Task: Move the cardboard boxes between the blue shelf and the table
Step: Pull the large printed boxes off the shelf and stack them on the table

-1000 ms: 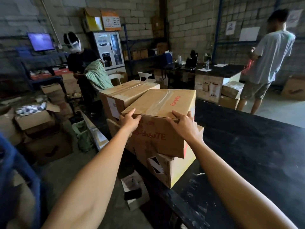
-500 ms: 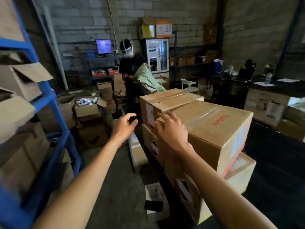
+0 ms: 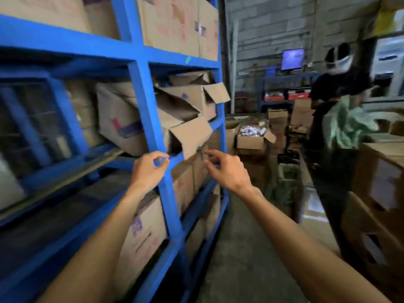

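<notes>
A grey block-wall storeroom fills my view, and where the stacked boxes on the table sat in front of me half a second ago, I now face the blue shelf [image 3: 140,88], its bays packed with cardboard boxes [image 3: 122,121], some with flaps hanging open. My left hand [image 3: 148,171] has left the table stack and hovers before the shelf's upright, fingers loosely curled, holding nothing. My right hand [image 3: 227,171] hovers beside it, fingers loosely bent and also empty. The boxes on the table [image 3: 380,171] now sit at my right edge. Beyond, another person [image 3: 336,88] stands near a lit monitor [image 3: 292,59]. Box printing is too blurred to read.
</notes>
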